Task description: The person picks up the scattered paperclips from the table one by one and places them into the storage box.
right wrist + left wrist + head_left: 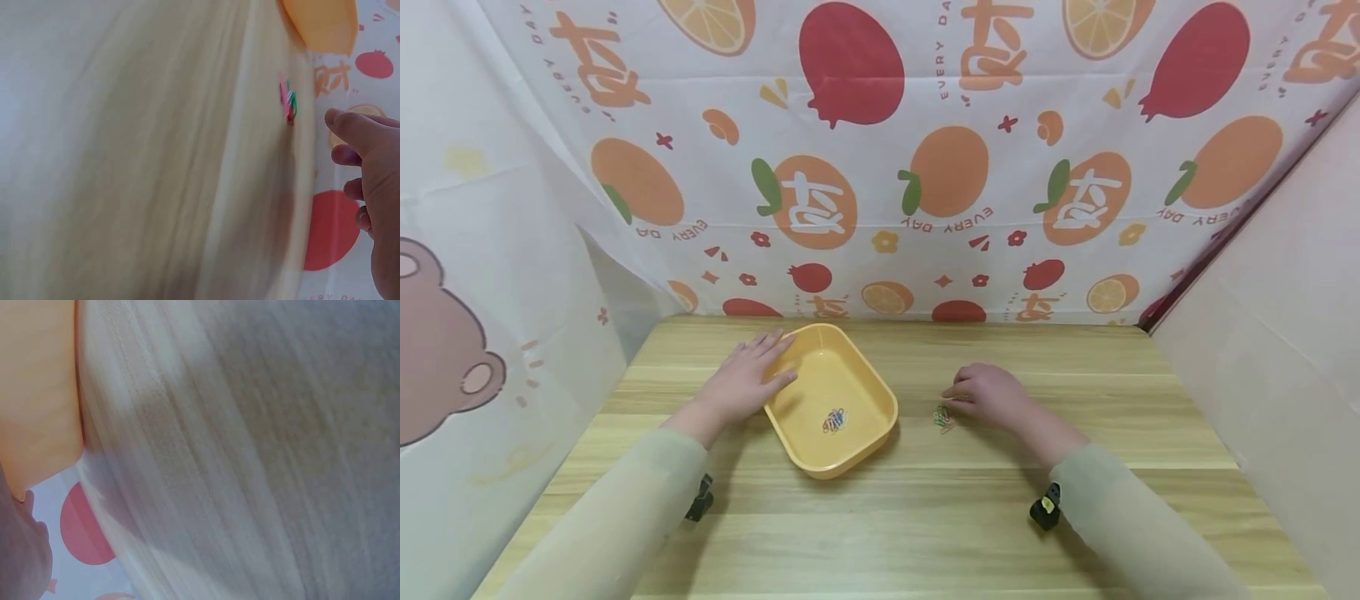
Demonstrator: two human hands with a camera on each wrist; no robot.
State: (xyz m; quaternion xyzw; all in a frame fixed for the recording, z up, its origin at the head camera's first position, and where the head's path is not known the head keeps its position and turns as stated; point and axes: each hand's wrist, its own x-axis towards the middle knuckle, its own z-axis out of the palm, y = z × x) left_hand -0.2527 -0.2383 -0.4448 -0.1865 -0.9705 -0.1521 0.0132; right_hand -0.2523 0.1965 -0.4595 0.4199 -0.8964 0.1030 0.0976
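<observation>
A yellow plastic tray [868, 367] stands on the wooden table, left of the middle. Inside it, toward the near end, lies a small heap of coloured paper clips [835, 420]. My left hand [747, 379] rests over the tray's far left rim, fingers extended and thumb reaching over the inside. To the right of the tray, another small group of paper clips [289, 103], with green and pink ones, lies on the table. My right hand [992, 396] is right beside that group, its fingers bent loosely and fingertips close above the clips. No clip shows between those fingers.
The wooden table [880, 533] ends at a hanging cloth with a fruit print [880, 192] along the back. Pale cloth walls stand on the left and right. A black wrist device [1047, 507] sits under the right sleeve, another [700, 500] under the left.
</observation>
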